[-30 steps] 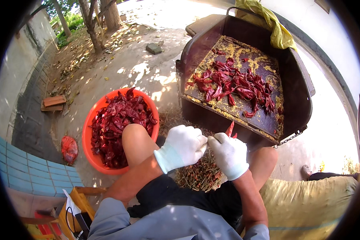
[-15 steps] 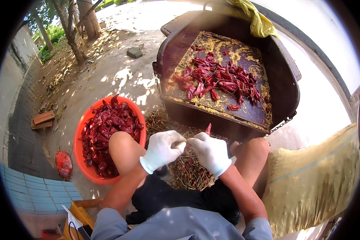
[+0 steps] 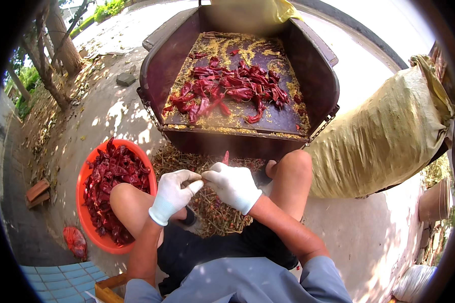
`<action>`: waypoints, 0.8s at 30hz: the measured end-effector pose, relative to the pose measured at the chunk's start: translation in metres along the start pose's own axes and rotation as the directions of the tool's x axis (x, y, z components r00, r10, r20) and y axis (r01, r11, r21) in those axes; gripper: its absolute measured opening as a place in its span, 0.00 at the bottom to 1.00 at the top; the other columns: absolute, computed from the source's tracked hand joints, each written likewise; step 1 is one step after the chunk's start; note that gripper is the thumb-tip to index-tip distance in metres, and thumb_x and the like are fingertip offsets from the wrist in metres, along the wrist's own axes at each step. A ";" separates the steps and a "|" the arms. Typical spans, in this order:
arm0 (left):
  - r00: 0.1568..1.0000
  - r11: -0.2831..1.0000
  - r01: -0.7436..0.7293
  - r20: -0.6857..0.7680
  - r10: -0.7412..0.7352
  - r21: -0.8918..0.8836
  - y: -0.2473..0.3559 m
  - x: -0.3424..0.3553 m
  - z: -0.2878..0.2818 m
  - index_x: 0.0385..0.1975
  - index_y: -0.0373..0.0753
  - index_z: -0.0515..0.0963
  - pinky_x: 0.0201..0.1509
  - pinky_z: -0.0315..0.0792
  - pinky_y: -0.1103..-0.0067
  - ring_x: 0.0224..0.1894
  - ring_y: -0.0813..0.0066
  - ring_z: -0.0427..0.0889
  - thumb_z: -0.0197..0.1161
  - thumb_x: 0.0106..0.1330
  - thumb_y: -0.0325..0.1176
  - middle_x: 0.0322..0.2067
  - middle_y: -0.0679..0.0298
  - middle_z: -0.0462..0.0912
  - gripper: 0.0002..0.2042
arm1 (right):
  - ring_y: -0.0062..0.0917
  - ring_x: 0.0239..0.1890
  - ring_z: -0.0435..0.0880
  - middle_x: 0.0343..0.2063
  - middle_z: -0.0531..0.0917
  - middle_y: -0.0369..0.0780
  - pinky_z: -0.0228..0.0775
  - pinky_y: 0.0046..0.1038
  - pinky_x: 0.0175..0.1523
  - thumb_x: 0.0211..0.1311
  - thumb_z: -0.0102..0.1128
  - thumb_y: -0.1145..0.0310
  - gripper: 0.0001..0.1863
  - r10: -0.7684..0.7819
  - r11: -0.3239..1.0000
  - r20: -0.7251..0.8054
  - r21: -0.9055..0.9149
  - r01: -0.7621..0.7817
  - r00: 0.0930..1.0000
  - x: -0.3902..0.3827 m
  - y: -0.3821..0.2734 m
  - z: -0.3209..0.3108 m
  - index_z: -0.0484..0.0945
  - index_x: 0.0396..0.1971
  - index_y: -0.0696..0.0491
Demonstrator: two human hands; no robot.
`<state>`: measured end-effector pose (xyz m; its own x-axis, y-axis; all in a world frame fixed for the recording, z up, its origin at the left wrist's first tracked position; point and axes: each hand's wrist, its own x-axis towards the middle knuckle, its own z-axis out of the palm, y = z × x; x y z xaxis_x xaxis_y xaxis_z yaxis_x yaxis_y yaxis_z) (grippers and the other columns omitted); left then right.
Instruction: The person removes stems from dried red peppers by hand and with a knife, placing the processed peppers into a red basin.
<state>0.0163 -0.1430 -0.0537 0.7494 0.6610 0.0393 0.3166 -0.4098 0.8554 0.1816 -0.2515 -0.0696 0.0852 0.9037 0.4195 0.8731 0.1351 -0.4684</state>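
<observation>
My right hand (image 3: 233, 185), in a white glove, is closed around a dried red chili (image 3: 226, 157). Only the chili's tip shows above the knuckles. My left hand (image 3: 174, 193), gloved the same way, meets the right fingertips in a pinch; what lies between its thumb and forefinger is too small to make out. Under both hands, a heap of dry stems (image 3: 215, 214) spreads over the ground between my feet. By my left knee stands an orange-red basin (image 3: 81, 199) full of dried red chilies (image 3: 117, 174). More red chilies (image 3: 237, 87) lie on the cart bed ahead.
The dark cart (image 3: 187, 140) has raised sides, chains and yellow seeds on its bed. A large stuffed sack (image 3: 374, 146) leans at its right. Left are a red bag (image 3: 75, 242), bricks (image 3: 38, 193) and a tree (image 3: 60, 40); a bucket (image 3: 435, 200) stands far right.
The view has turned to the right, so the cart and basin sit further left and more of the sack shows. Both hands stay together, with the chili still in the right one.
</observation>
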 end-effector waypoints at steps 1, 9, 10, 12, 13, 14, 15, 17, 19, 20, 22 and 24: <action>0.999 0.998 0.043 0.019 -0.042 -0.047 -0.005 0.000 -0.001 0.36 0.32 0.84 0.35 0.76 0.80 0.29 0.80 0.83 0.68 0.59 0.29 0.28 0.61 0.86 0.08 | 0.36 0.28 0.84 0.30 0.78 0.38 0.76 0.37 0.31 0.54 0.62 0.68 0.07 -0.002 0.999 0.054 -0.047 0.004 0.999 0.002 -0.003 -0.002 0.80 0.35 0.47; 0.981 0.961 0.191 0.076 -0.179 -0.199 -0.008 -0.004 0.002 0.33 0.30 0.83 0.31 0.72 0.83 0.27 0.84 0.78 0.66 0.60 0.27 0.25 0.66 0.83 0.07 | 0.34 0.32 0.85 0.32 0.82 0.37 0.77 0.35 0.35 0.54 0.66 0.67 0.10 -0.002 0.995 0.038 0.100 -0.002 0.999 0.001 0.001 -0.002 0.83 0.38 0.47; 0.970 0.933 0.243 0.085 -0.229 -0.265 -0.011 -0.007 0.002 0.34 0.31 0.83 0.31 0.71 0.83 0.27 0.84 0.78 0.66 0.61 0.28 0.25 0.66 0.83 0.07 | 0.34 0.33 0.85 0.32 0.83 0.37 0.77 0.34 0.37 0.54 0.67 0.66 0.11 0.016 0.982 0.008 0.186 -0.017 1.000 0.001 0.001 0.000 0.84 0.38 0.47; 0.978 0.859 0.206 0.093 -0.184 -0.469 -0.012 -0.005 0.003 0.34 0.31 0.82 0.29 0.71 0.85 0.25 0.85 0.77 0.66 0.62 0.28 0.24 0.67 0.82 0.06 | 0.35 0.35 0.86 0.33 0.86 0.41 0.77 0.32 0.40 0.53 0.71 0.68 0.15 0.158 0.902 0.078 0.394 -0.176 0.984 0.002 0.003 -0.001 0.85 0.42 0.50; 0.979 0.855 0.204 0.087 -0.185 -0.476 -0.006 -0.004 0.002 0.34 0.31 0.82 0.29 0.71 0.84 0.25 0.84 0.77 0.66 0.62 0.27 0.24 0.67 0.82 0.06 | 0.31 0.32 0.85 0.31 0.86 0.41 0.76 0.30 0.37 0.54 0.70 0.70 0.15 0.223 0.847 0.095 0.474 -0.241 0.970 0.000 0.006 0.001 0.84 0.43 0.53; 0.979 0.847 0.202 0.092 -0.180 -0.492 -0.004 0.000 0.005 0.34 0.31 0.82 0.29 0.72 0.84 0.24 0.84 0.77 0.66 0.62 0.27 0.24 0.67 0.82 0.06 | 0.26 0.29 0.85 0.29 0.86 0.40 0.76 0.27 0.34 0.56 0.70 0.71 0.14 0.299 0.783 0.123 0.536 -0.317 0.946 -0.003 0.007 0.002 0.84 0.44 0.55; 0.981 0.794 0.193 0.084 -0.177 -0.576 -0.005 0.001 0.008 0.33 0.31 0.81 0.29 0.72 0.84 0.24 0.83 0.77 0.66 0.62 0.27 0.24 0.66 0.82 0.06 | 0.21 0.26 0.82 0.27 0.85 0.38 0.74 0.24 0.31 0.58 0.69 0.72 0.13 0.419 0.590 0.254 0.654 -0.474 0.872 -0.001 0.000 -0.003 0.84 0.44 0.57; 0.987 0.723 0.148 0.054 -0.152 -0.675 -0.007 0.003 0.011 0.33 0.31 0.81 0.30 0.73 0.84 0.24 0.83 0.78 0.66 0.62 0.27 0.25 0.65 0.82 0.06 | 0.11 0.20 0.74 0.25 0.81 0.33 0.68 0.15 0.24 0.64 0.64 0.74 0.11 0.492 0.294 0.372 0.780 -0.552 0.787 0.002 -0.010 -0.006 0.83 0.44 0.60; 0.984 0.685 0.149 0.035 -0.177 -0.713 -0.009 -0.001 0.011 0.33 0.30 0.81 0.30 0.73 0.84 0.24 0.83 0.78 0.66 0.63 0.27 0.25 0.65 0.82 0.06 | 0.12 0.19 0.74 0.25 0.82 0.34 0.69 0.16 0.25 0.65 0.62 0.74 0.11 0.501 0.228 0.400 0.794 -0.563 0.767 0.003 -0.015 -0.004 0.82 0.45 0.60; 0.984 0.656 0.142 0.036 -0.172 -0.741 -0.011 -0.002 0.011 0.34 0.30 0.81 0.30 0.73 0.84 0.24 0.82 0.78 0.65 0.64 0.27 0.25 0.65 0.82 0.06 | 0.12 0.19 0.74 0.25 0.82 0.34 0.69 0.16 0.24 0.66 0.61 0.74 0.11 0.498 0.188 0.416 0.805 -0.563 0.761 0.004 -0.016 -0.003 0.82 0.45 0.61; 0.985 0.652 0.127 0.020 -0.170 -0.748 -0.011 -0.004 0.011 0.33 0.30 0.81 0.30 0.73 0.84 0.25 0.83 0.78 0.65 0.64 0.27 0.25 0.65 0.83 0.06 | 0.12 0.18 0.74 0.25 0.83 0.34 0.69 0.16 0.24 0.66 0.61 0.74 0.10 0.476 0.099 0.446 0.829 -0.551 0.757 0.003 -0.012 0.003 0.81 0.45 0.61; 0.986 0.642 0.114 0.009 -0.165 -0.758 -0.012 -0.006 0.011 0.34 0.30 0.81 0.30 0.73 0.84 0.25 0.83 0.78 0.65 0.64 0.27 0.26 0.64 0.83 0.06 | 0.12 0.18 0.74 0.26 0.83 0.35 0.68 0.16 0.23 0.66 0.60 0.74 0.10 0.467 0.039 0.465 0.839 -0.542 0.753 0.003 -0.012 0.006 0.81 0.44 0.61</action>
<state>0.0147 -0.1491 -0.0701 0.6924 0.7135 -0.1071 -0.1521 0.2895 0.9450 0.1688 -0.2479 -0.0675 0.2486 0.9319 -0.2640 -0.4151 -0.1438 -0.8984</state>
